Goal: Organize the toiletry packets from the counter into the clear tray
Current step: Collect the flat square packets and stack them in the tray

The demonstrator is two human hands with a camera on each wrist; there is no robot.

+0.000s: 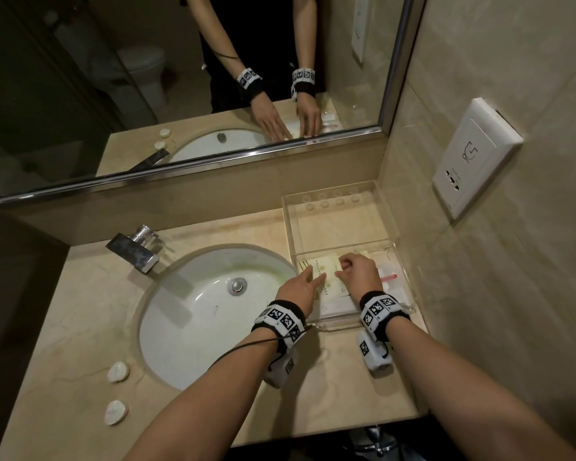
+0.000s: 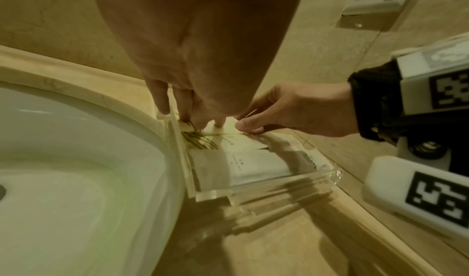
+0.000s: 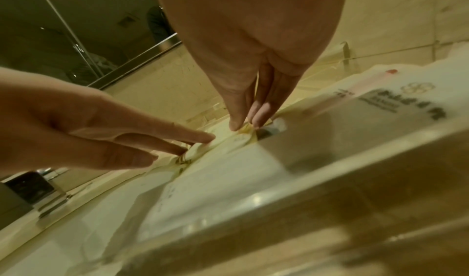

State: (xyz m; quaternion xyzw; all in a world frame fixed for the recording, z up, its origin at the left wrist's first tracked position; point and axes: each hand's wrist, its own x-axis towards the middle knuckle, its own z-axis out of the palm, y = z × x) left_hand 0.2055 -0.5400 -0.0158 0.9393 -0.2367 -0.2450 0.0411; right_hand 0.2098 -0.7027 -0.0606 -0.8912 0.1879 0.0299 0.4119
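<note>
A clear tray (image 1: pixel 343 195) stands on the counter right of the sink, against the wall. Its far compartment holds nothing; the near one holds several packets. A cream packet (image 1: pixel 325 266) with gold print lies on top at the near compartment's far left. My left hand (image 1: pixel 313 276) touches its left part with straight fingers (image 2: pixel 162 107). My right hand (image 1: pixel 345 264) pinches its right edge between thumb and fingertips (image 3: pixel 234 124). A white packet (image 2: pixel 253 166) lies nearer the front wall. A packet with a pink item (image 1: pixel 388 277) lies on the right.
The white sink (image 1: pixel 180 327) lies directly left of the tray, with a chrome faucet (image 1: pixel 137 251) behind it. Two small round white items (image 1: pixel 118 372) sit at the counter's front left. A wall socket (image 1: pixel 473 158) is above the tray; the mirror (image 1: pixel 180 78) spans the back.
</note>
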